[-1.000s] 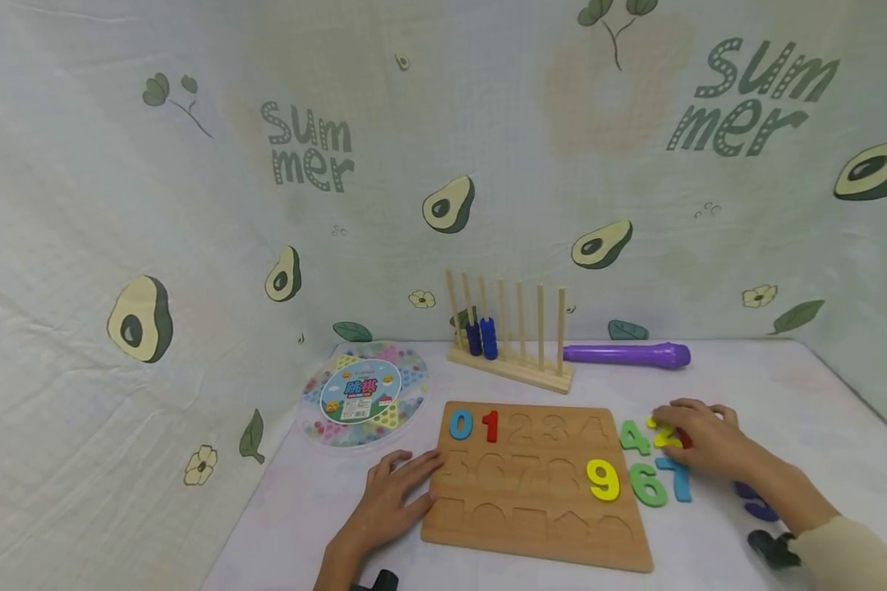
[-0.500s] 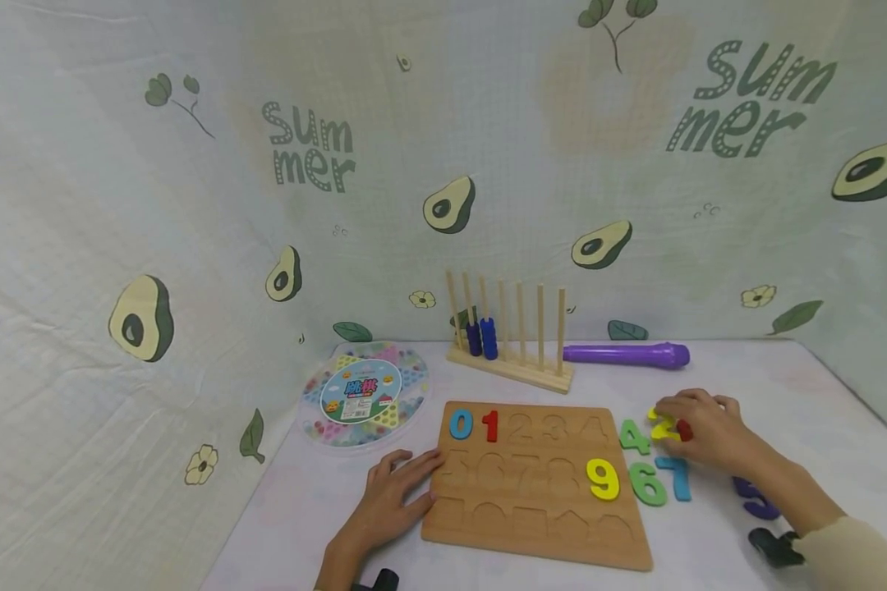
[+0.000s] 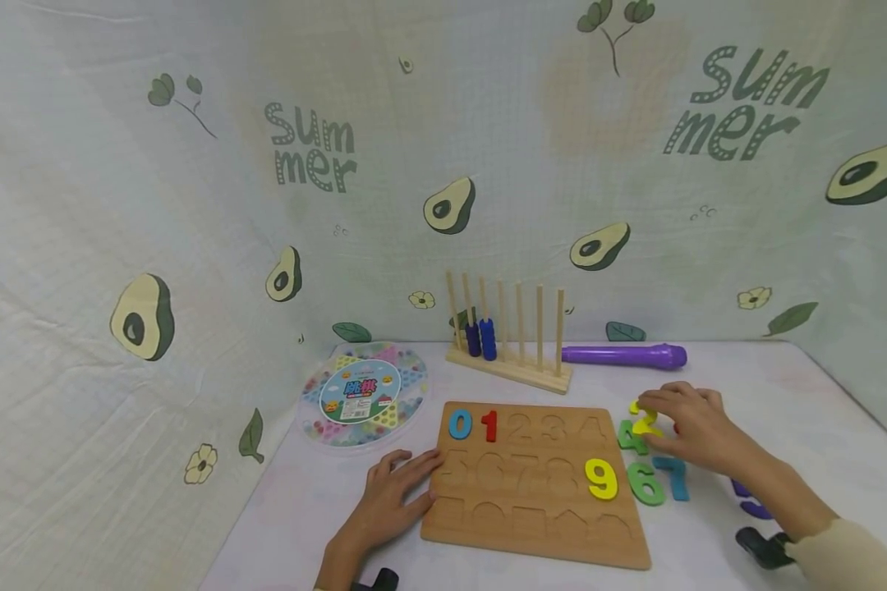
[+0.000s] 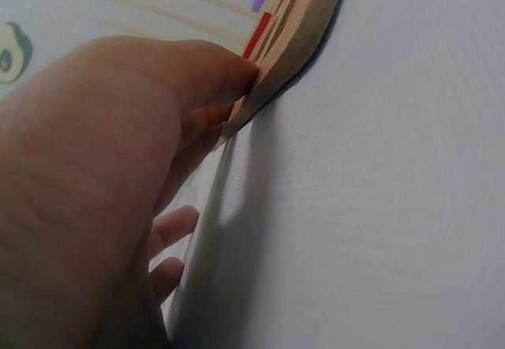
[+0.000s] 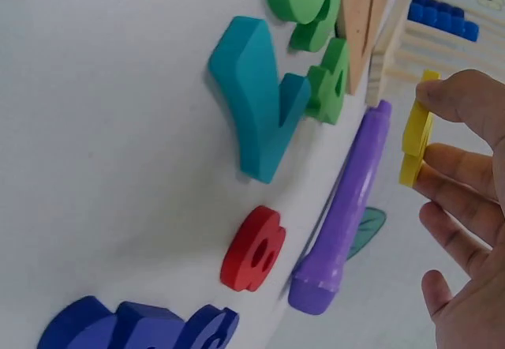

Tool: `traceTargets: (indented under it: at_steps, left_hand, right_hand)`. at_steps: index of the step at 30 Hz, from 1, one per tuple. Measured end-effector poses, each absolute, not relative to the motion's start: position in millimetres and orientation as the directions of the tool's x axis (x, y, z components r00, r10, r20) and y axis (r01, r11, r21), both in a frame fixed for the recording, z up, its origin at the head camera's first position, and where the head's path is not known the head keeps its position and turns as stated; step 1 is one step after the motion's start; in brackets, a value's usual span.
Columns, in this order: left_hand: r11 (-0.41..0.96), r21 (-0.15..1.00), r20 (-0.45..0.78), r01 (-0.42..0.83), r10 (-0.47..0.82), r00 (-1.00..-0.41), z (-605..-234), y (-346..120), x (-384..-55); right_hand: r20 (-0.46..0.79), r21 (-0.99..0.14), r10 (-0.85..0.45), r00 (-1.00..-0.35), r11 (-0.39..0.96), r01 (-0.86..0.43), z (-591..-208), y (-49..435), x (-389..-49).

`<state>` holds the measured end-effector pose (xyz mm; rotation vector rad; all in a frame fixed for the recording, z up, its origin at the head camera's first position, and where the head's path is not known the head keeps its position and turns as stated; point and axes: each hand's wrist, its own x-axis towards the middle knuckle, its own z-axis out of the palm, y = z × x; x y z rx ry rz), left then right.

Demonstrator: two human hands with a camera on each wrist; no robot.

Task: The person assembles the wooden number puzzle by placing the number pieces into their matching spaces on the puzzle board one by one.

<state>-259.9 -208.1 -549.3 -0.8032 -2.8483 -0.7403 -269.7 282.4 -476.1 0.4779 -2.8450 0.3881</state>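
My right hand (image 3: 691,420) pinches a yellow number 2 (image 3: 646,423) between thumb and fingers, just right of the wooden number board (image 3: 532,554). In the right wrist view the yellow piece (image 5: 416,140) is seen edge-on, up off the table. My left hand (image 3: 392,501) rests at the board's left edge, its fingertips touching the rim; the left wrist view shows the fingers (image 4: 221,76) against the board's side (image 4: 300,53). In the board sit a blue 0 (image 3: 460,424), a red 1 (image 3: 490,426) and a yellow 9 (image 3: 602,479). Its other recesses are bare.
Right of the board lie a green 4 (image 3: 631,438), green 6 (image 3: 646,484), blue 7 (image 3: 673,478), a red 8 (image 5: 254,250) and dark blue numbers (image 5: 142,329). Behind stand a peg abacus (image 3: 513,369) and a purple stick (image 3: 624,355). A round game box (image 3: 362,394) lies left.
My right hand has lifted the yellow 2 and moved slightly left and up with it, toward the green 4. My left hand and the board have stayed put.
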Motion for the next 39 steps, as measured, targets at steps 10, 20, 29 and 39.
traceTargets:
  at_steps: [10, 20, 29, 39]
  left_hand:
    - [0.750, 0.432, 0.188, 0.501, 0.468, -0.864, -547.9, -208.4, -260.2]
    - [0.751, 0.431, 0.182, 0.500, 0.471, -0.864, -545.8, -207.0, -260.2]
    - [0.761, 0.429, 0.165, 0.486, 0.462, -0.871, -546.1, -206.5, -259.6]
    - [0.744, 0.437, 0.195, 0.505, 0.470, -0.861, -547.3, -207.1, -259.3]
  right_hand:
    - [0.281, -0.210, -0.306, -0.910, 0.905, -0.369, -465.1, 264.0, -269.0]
    - [0.301, -0.192, -0.323, -0.897, 0.901, -0.389, -459.7, 248.7, -270.4]
    - [0.307, -0.199, -0.346, -0.887, 0.888, -0.415, -457.6, 238.5, -274.0]
    - [0.302, -0.194, -0.374, -0.877, 0.876, -0.441, -457.9, 231.7, -278.3]
